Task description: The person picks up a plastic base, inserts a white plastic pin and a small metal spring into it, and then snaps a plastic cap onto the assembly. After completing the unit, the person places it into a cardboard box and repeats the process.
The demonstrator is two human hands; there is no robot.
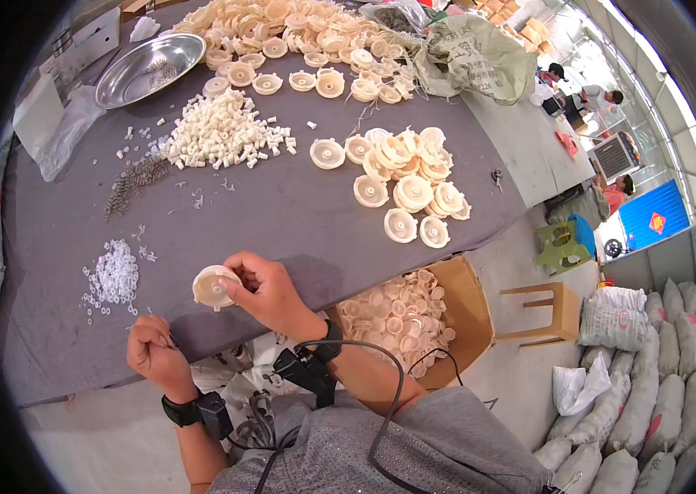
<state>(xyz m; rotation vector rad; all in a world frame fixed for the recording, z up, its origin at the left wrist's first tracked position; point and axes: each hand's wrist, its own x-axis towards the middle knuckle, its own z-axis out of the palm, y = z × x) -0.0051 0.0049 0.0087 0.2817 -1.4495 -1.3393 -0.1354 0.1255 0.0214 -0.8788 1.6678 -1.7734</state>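
Note:
My right hand point(272, 295) grips a round cream plastic cap point(214, 287) by its edge, thumb on its inner face, just above the table's near edge. The cap's hollow side, with a small central stub, faces up. Lower and to the left, my left hand point(154, 352) is closed with its fingers curled together; anything inside them is too small or hidden to make out. Nearest to it on the table lies a heap of small clear-white rings point(113, 276). Beyond are a pile of short white plastic plugs point(220, 128) and a bunch of small metal springs point(135, 183).
More cream caps point(405, 169) are heaped at the table's right, with a larger pile point(282, 37) at the back. A metal dish point(107, 89) stands back left. A cardboard box point(473, 309) of caps sits below the near edge, by a wooden stool point(562, 313). Cables hang from my wrists.

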